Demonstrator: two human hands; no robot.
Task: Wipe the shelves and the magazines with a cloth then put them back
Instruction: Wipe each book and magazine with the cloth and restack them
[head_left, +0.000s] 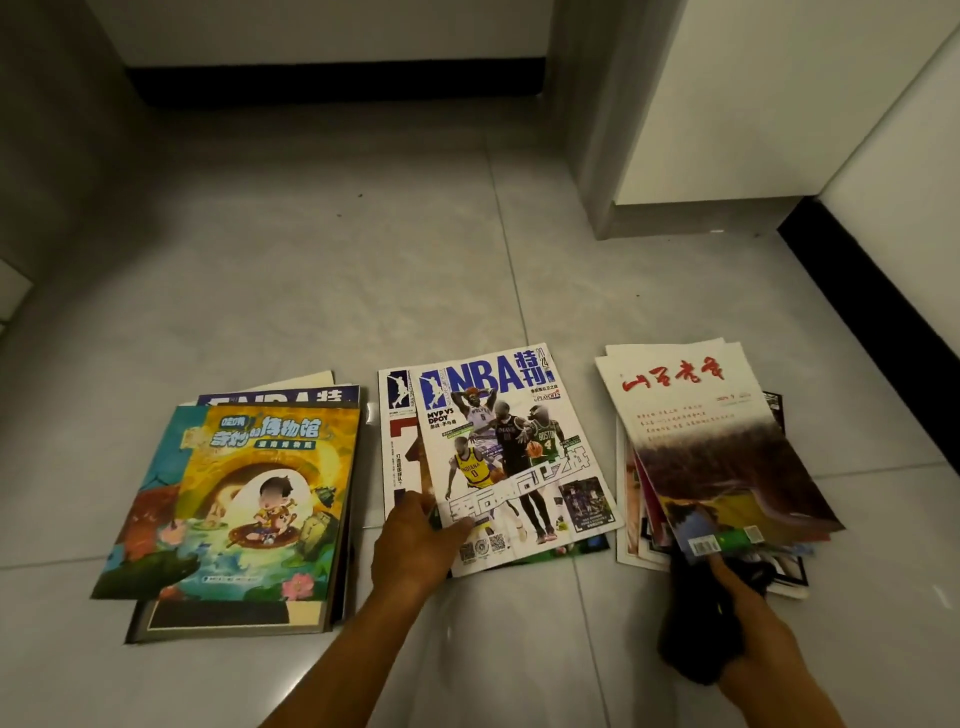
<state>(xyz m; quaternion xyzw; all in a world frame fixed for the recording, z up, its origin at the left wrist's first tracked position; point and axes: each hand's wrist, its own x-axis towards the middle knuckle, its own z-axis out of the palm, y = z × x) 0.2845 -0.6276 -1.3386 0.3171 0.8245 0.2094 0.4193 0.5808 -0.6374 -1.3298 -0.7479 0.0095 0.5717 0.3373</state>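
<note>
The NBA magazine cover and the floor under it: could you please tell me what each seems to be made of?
NBA magazine: glossy coated paper, judging by the sheen on its print and its thin, bending lower edge. Floor: probably polished ceramic or stone-look tile, pale grey with straight grout lines and soft reflections.

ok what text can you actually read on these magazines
"NBA 特刊", "2024", "MVP VS DPOY", "PLAYOFFS" on the middle magazine; jerseys read "INDIANA", "BOSTON".
"奇妙的博物馆" on the cartoon magazine.
"NBA" on the magazine beneath it.
Red brush title on the right-hand magazine: not legible; small print blurred.
</note>
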